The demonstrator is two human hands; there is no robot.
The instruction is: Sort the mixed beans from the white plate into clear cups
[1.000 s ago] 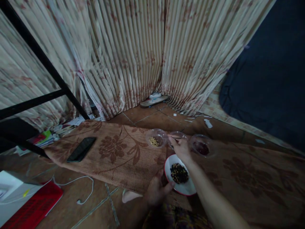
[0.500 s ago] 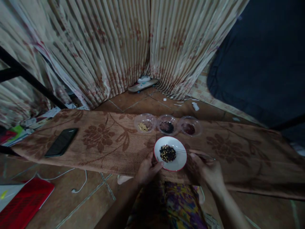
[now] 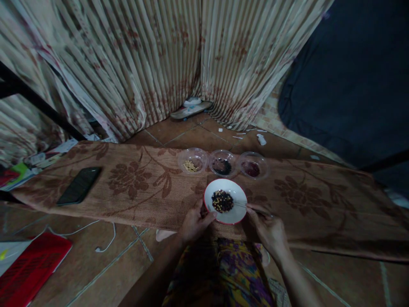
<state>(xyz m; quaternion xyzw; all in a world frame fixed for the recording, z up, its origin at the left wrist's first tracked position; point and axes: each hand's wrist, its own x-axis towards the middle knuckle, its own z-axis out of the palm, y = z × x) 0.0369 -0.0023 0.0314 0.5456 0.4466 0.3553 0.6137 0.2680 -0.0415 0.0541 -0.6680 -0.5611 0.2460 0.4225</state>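
A white plate with a red rim (image 3: 236, 213) lies on a brown flowered cloth (image 3: 137, 187) and holds a heap of mixed dark and pale seeds (image 3: 222, 201). My left hand (image 3: 194, 221) grips the plate's left edge. My right hand (image 3: 267, 226) is closed on thin tweezers (image 3: 244, 205) whose tips reach into the plate. Behind the plate stand three clear bowls: one with pale seeds (image 3: 192, 160), one with dark seeds (image 3: 222, 163), one with reddish seeds (image 3: 253, 165).
A black phone (image 3: 79, 191) lies on the cloth at the left. A white cable (image 3: 105, 243) and a red flat thing (image 3: 32, 273) lie on the tiled floor. Striped curtains (image 3: 159, 64) hang behind, with a sandal (image 3: 191, 108) at their foot. A black metal frame (image 3: 38, 102) stands left.
My right hand drew back from the clear bowls to the plate's right edge, tweezers pointing into the seeds. The view tilted down and shifted; the left hand stayed on the plate.
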